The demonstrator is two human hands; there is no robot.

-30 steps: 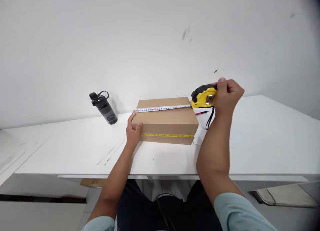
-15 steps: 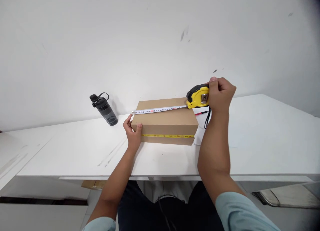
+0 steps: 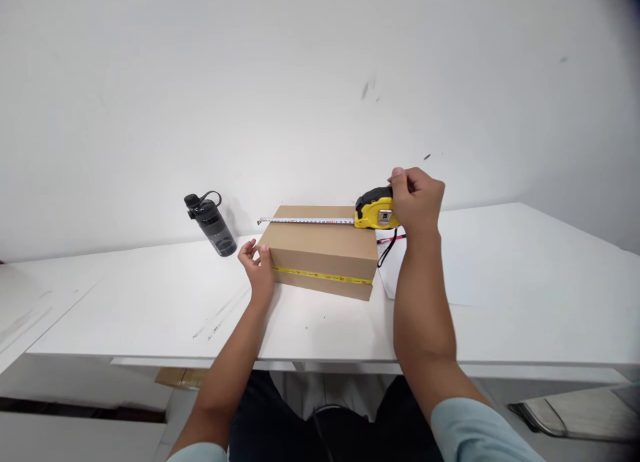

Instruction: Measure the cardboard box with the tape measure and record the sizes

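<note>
A brown cardboard box (image 3: 320, 241) with a yellow printed strip along its front lies on the white table. My left hand (image 3: 259, 270) grips its left front corner, thumb at the front edge and fingers round the left end. In my right hand (image 3: 419, 201) is a yellow and black tape measure (image 3: 370, 214), held at the right end of the box. Its white metal blade (image 3: 313, 221) runs leftward across the top, and the hooked tip sticks out past the left edge, apart from my left fingers. A black wrist strap (image 3: 386, 252) dangles from the case.
A dark water bottle (image 3: 213, 225) stands left of the box near the wall. White paper (image 3: 430, 275) and a red and black pen (image 3: 385, 240) lie to the right, partly hidden by my arm and the box. The table's front edge (image 3: 350, 363) is before me.
My right hand has moved left with the tape measure, and the blade tip now overhangs the left edge. The box has turned slightly and shifted left with my left hand.
</note>
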